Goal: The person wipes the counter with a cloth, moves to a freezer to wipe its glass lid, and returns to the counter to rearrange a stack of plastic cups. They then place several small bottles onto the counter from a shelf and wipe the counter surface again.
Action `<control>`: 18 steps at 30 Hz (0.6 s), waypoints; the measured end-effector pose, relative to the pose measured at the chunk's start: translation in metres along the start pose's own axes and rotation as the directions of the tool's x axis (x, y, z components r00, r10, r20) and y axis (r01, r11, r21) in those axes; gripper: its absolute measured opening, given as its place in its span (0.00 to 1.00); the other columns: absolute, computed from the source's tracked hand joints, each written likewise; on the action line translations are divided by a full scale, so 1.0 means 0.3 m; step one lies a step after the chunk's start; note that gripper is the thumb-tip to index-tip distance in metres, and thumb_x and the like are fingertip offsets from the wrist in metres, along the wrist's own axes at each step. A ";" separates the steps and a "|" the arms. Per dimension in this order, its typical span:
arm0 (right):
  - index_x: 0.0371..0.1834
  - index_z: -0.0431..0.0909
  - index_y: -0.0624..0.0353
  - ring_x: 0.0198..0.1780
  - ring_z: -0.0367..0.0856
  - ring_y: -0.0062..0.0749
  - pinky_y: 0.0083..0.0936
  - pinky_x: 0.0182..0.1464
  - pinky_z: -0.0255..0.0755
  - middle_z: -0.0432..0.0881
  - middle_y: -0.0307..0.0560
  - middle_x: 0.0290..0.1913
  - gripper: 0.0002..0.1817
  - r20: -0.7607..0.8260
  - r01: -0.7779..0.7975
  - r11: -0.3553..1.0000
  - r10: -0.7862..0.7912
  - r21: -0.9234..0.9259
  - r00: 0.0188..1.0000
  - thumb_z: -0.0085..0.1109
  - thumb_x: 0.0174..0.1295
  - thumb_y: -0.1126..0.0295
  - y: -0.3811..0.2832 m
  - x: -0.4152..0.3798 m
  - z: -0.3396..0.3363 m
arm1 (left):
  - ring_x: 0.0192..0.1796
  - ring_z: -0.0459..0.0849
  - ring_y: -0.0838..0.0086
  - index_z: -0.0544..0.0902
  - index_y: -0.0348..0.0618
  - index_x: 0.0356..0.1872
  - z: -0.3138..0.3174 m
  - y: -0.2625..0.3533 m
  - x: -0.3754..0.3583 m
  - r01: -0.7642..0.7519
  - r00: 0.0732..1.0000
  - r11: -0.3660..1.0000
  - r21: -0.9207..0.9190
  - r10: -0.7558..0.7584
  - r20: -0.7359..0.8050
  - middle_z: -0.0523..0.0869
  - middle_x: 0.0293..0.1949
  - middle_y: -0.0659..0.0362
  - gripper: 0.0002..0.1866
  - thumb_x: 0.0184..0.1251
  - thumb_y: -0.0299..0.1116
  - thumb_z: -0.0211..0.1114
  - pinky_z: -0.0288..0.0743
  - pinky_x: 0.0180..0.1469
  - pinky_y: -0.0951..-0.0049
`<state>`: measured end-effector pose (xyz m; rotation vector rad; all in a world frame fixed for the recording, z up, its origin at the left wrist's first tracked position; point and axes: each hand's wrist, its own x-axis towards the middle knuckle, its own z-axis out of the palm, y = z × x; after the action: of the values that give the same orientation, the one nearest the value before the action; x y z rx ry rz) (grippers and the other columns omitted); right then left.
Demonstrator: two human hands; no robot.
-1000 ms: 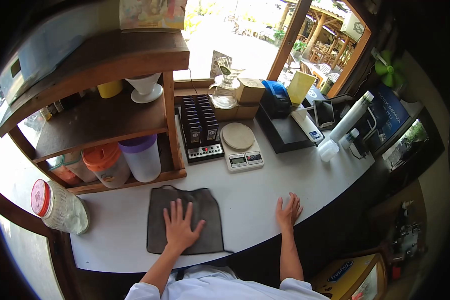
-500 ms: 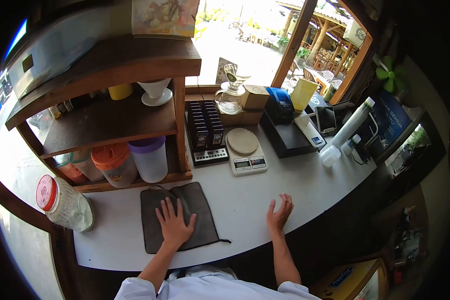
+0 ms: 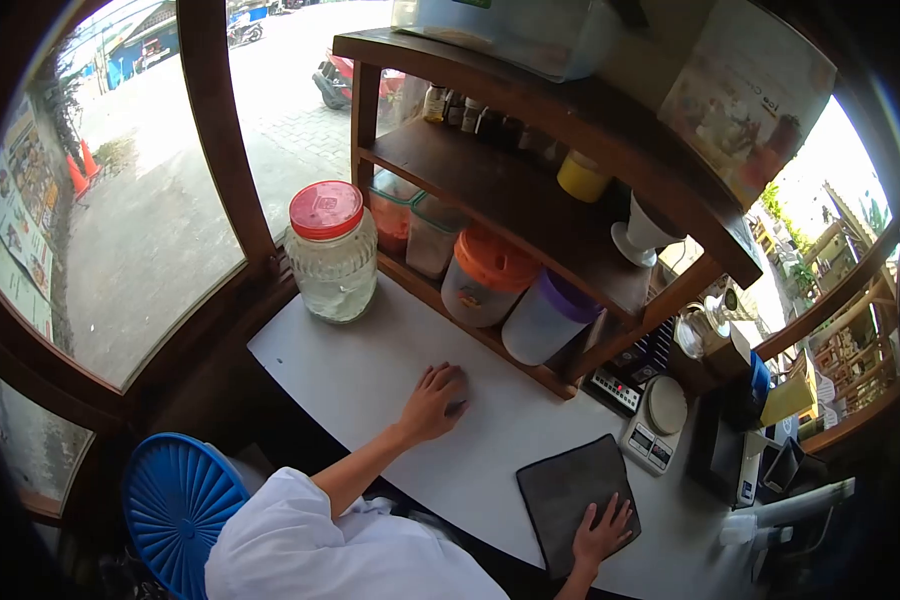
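My left hand (image 3: 433, 403) rests palm down on the white counter (image 3: 370, 370), in front of the shelf unit, with its fingers loosely bent; a small dark patch shows beside the thumb. Spread fingers of my right hand (image 3: 602, 528) lie on a dark grey cloth (image 3: 565, 490) with a black edge. That cloth is flat on the counter, just in front of the white kitchen scale (image 3: 654, 435). A large ribbed glass jar (image 3: 335, 275) with a red lid stands beyond my left hand.
A wooden shelf unit (image 3: 510, 210) holds plastic tubs, including an orange-lidded one (image 3: 485, 275) and a purple-lidded one (image 3: 552, 315), plus a white coffee dripper (image 3: 645, 232). Below the counter's left end is a round blue lid (image 3: 185, 520). Windows (image 3: 110, 200) border the counter.
The view has swung left. The cloth now lies farther right, near the scale, with my right hand on it instead of my left. My left hand now rests on the bare counter.
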<state>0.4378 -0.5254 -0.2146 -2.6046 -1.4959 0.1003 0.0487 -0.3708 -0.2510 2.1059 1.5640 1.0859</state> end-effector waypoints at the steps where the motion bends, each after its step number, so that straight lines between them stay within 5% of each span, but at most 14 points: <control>1: 0.81 0.61 0.48 0.85 0.45 0.52 0.68 0.79 0.34 0.50 0.56 0.84 0.36 0.008 -0.058 0.998 0.058 -0.027 0.998 0.45 0.75 0.43 0.013 0.009 -0.005 | 0.75 0.66 0.48 0.80 0.43 0.58 -0.035 -0.032 0.001 0.042 0.998 0.999 0.029 -0.041 -0.046 0.73 0.68 0.47 0.20 0.69 0.39 0.68 0.56 0.79 0.49; 3: 0.81 0.60 0.49 0.85 0.42 0.53 0.68 0.79 0.33 0.48 0.57 0.84 0.37 0.014 -0.177 0.981 0.179 -0.083 0.984 0.43 0.75 0.40 0.019 0.034 -0.014 | 0.74 0.67 0.48 0.80 0.43 0.57 -0.069 -0.070 -0.003 0.137 0.986 0.988 -0.071 -0.143 -0.089 0.74 0.67 0.47 0.19 0.69 0.38 0.69 0.59 0.77 0.47; 6: 0.82 0.57 0.52 0.85 0.38 0.54 0.68 0.79 0.32 0.45 0.60 0.84 0.40 0.039 -0.036 0.993 0.041 -0.114 0.998 0.41 0.75 0.38 -0.173 0.006 0.033 | 0.74 0.68 0.48 0.80 0.44 0.57 -0.095 0.025 0.004 0.157 0.981 0.983 -0.098 -0.166 -0.100 0.76 0.66 0.47 0.19 0.70 0.38 0.69 0.60 0.77 0.46; 8: 0.82 0.56 0.56 0.85 0.37 0.56 0.68 0.79 0.31 0.44 0.64 0.84 0.42 0.111 0.188 0.981 -0.182 -0.049 0.977 0.45 0.74 0.39 -0.354 -0.030 0.067 | 0.74 0.68 0.48 0.80 0.45 0.58 -0.081 0.167 0.012 0.067 0.994 0.989 -0.131 -0.077 -0.072 0.76 0.66 0.47 0.19 0.70 0.39 0.69 0.60 0.76 0.44; 10: 0.81 0.58 0.54 0.85 0.38 0.57 0.69 0.79 0.32 0.46 0.63 0.84 0.40 0.001 0.473 0.875 -0.475 0.102 0.880 0.55 0.72 0.46 -0.518 -0.080 0.131 | 0.78 0.63 0.47 0.78 0.47 0.62 0.005 0.266 -0.011 -0.018 0.999 0.966 -0.258 0.030 0.043 0.72 0.70 0.46 0.22 0.73 0.43 0.67 0.55 0.78 0.42; 13: 0.73 0.70 0.55 0.83 0.49 0.60 0.68 0.78 0.37 0.59 0.62 0.79 0.30 -0.151 0.687 0.592 -0.701 0.421 0.697 0.62 0.69 0.59 -0.669 -0.126 0.138 | 0.81 0.56 0.47 0.69 0.51 0.74 0.091 0.268 -0.053 0.016 0.977 0.987 -0.160 0.019 0.212 0.62 0.77 0.42 0.31 0.77 0.54 0.56 0.44 0.81 0.41; 16: 0.64 0.77 0.59 0.79 0.60 0.56 0.63 0.79 0.42 0.70 0.59 0.71 0.21 -0.163 0.659 0.641 -0.657 0.394 0.736 0.61 0.68 0.69 -0.595 -0.089 0.107 | 0.82 0.51 0.45 0.62 0.54 0.80 0.028 0.173 -0.065 0.112 0.979 0.993 0.040 -0.117 0.168 0.56 0.80 0.41 0.37 0.77 0.62 0.50 0.37 0.81 0.39; 17: 0.54 0.82 0.61 0.67 0.75 0.50 0.53 0.73 0.61 0.79 0.55 0.60 0.13 -0.305 0.635 0.655 -0.558 0.409 0.772 0.59 0.69 0.70 -0.554 -0.078 0.077 | 0.83 0.50 0.44 0.61 0.55 0.81 -0.031 0.126 -0.050 0.150 0.982 0.983 0.106 -0.161 0.099 0.55 0.81 0.41 0.39 0.77 0.64 0.49 0.36 0.81 0.39; 18: 0.53 0.82 0.62 0.58 0.79 0.46 0.46 0.65 0.68 0.81 0.54 0.55 0.12 -0.318 0.564 0.670 -0.466 0.482 0.826 0.59 0.70 0.71 -0.479 -0.052 0.078 | 0.83 0.49 0.44 0.62 0.56 0.80 -0.087 0.062 -0.037 0.216 0.970 0.956 0.201 -0.233 0.068 0.56 0.80 0.41 0.41 0.74 0.66 0.52 0.36 0.81 0.39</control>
<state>0.3042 -0.4655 -0.2161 -1.6186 -1.7517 0.2127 0.0413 -0.3926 -0.2259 1.9991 1.8744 0.7789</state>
